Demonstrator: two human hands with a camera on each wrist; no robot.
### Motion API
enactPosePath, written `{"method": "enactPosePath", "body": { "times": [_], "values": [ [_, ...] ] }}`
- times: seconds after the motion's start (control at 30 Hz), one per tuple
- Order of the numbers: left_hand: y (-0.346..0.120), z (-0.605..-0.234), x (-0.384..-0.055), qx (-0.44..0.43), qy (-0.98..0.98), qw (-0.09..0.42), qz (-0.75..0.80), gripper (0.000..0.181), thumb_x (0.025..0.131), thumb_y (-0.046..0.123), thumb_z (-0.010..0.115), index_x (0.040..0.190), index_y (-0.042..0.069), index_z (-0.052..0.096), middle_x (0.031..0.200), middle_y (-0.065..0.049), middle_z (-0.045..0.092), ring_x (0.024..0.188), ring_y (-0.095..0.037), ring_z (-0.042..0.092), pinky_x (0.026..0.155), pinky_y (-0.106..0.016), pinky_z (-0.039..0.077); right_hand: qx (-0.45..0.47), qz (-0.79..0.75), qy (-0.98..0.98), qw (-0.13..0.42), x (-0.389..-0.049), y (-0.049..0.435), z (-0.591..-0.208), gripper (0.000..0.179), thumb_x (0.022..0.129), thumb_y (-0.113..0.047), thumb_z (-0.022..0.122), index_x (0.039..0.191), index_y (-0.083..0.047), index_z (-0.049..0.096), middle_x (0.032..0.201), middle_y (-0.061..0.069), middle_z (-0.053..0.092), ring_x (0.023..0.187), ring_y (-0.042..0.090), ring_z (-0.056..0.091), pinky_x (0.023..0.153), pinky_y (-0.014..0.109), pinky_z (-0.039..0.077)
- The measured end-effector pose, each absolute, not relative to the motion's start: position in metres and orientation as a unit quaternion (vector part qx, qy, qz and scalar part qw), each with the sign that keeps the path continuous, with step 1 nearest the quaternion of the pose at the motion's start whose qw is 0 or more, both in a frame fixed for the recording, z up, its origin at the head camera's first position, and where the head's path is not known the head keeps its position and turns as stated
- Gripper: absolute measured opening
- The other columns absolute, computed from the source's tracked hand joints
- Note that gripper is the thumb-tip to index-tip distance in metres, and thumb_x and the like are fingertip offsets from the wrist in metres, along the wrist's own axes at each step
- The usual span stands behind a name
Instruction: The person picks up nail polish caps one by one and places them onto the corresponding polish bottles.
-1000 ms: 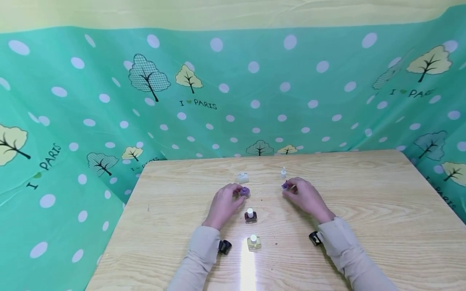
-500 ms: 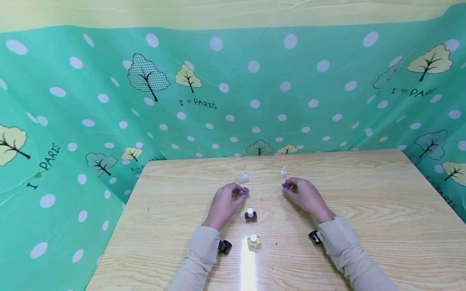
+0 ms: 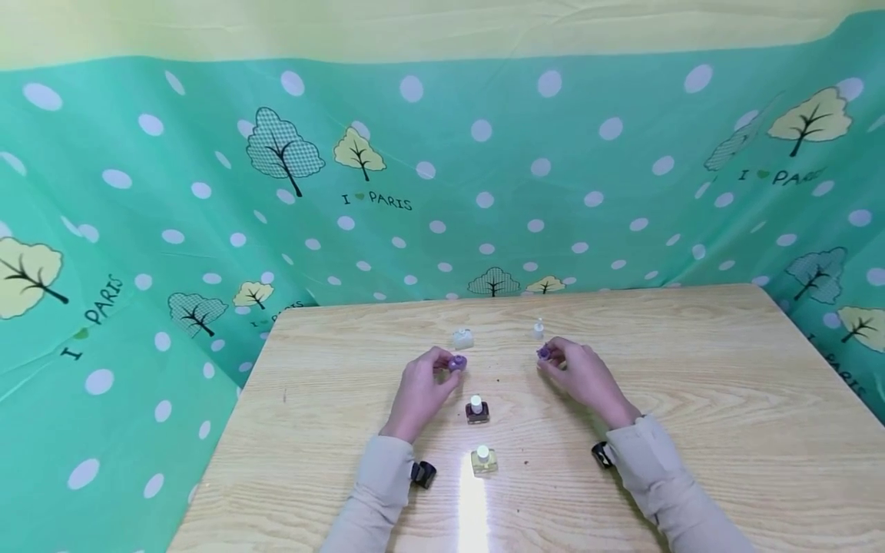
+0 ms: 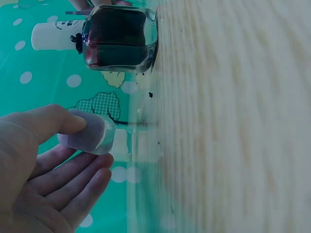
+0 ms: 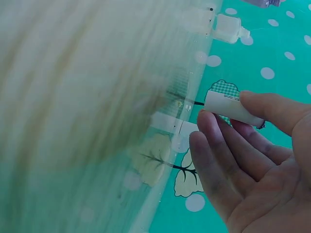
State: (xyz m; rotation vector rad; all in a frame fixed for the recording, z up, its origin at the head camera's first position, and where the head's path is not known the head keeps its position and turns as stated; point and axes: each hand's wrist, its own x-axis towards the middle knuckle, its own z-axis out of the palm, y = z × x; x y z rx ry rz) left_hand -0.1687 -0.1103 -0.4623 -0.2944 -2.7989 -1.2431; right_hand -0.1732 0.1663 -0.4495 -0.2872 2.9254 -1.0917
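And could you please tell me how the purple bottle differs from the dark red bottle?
The purple bottle is uncapped, while the dark red bottle wears a white cap. The purple bottle is held off the table in the left hand; the dark red bottle stands upright on it. Both are see-through at the base.

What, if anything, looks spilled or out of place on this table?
A dark clump crusts the neck of the dark bottle, just below its white cap; it looks like dried overflow. Dark specks also dot the table nearby, perhaps old drips.
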Motion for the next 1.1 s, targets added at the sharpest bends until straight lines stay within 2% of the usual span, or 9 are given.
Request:
{"method": "enactPosePath", "body": {
  "times": [0.23, 0.5, 0.77, 1.1],
  "values": [
    [-0.113, -0.461, -0.166, -0.101, -0.909, 0.049, -0.401, 0.021, 0.088, 0.016, 0.073, 0.106, 0.009, 0.066, 0.104, -0.005, 0.072, 0.098, -0.019, 0.069, 0.091, -0.031, 0.057, -0.092, -0.355, 0.93, 0.002, -0.168, 0.166, -0.449, 0.018, 0.094, -0.012, 0.067, 0.107, 0.0, 0.065, 0.098, 0.012, 0.072, 0.09, 0.024, 0.069, 0.083, 0.043, 0.058],
    [-0.115, -0.46, -0.162, -0.108, -0.903, 0.069, -0.411, 0.02, 0.088, 0.013, 0.073, 0.106, 0.008, 0.066, 0.101, -0.004, 0.071, 0.092, -0.017, 0.069, 0.085, -0.026, 0.058, -0.1, -0.363, 0.927, -0.004, -0.164, 0.167, -0.446, 0.019, 0.094, -0.013, 0.068, 0.109, 0.0, 0.066, 0.099, 0.012, 0.073, 0.091, 0.024, 0.07, 0.081, 0.041, 0.059],
    [-0.117, -0.457, -0.159, -0.111, -0.9, 0.089, -0.413, 0.021, 0.086, 0.011, 0.073, 0.106, 0.007, 0.067, 0.099, -0.004, 0.07, 0.087, -0.016, 0.069, 0.079, -0.023, 0.058, -0.116, -0.358, 0.926, -0.022, -0.159, 0.168, -0.441, 0.015, 0.092, -0.014, 0.07, 0.103, -0.004, 0.069, 0.092, 0.006, 0.072, 0.083, 0.017, 0.068, 0.076, 0.037, 0.06],
    [-0.119, -0.456, -0.153, -0.134, -0.901, 0.108, -0.399, 0.024, 0.085, 0.014, 0.075, 0.108, 0.01, 0.068, 0.099, 0.001, 0.067, 0.086, -0.012, 0.064, 0.079, -0.029, 0.058, -0.136, -0.366, 0.92, -0.027, -0.153, 0.163, -0.428, 0.014, 0.089, -0.013, 0.073, 0.102, -0.006, 0.069, 0.09, 0.002, 0.071, 0.082, 0.014, 0.065, 0.076, 0.034, 0.06]
  ]
}}
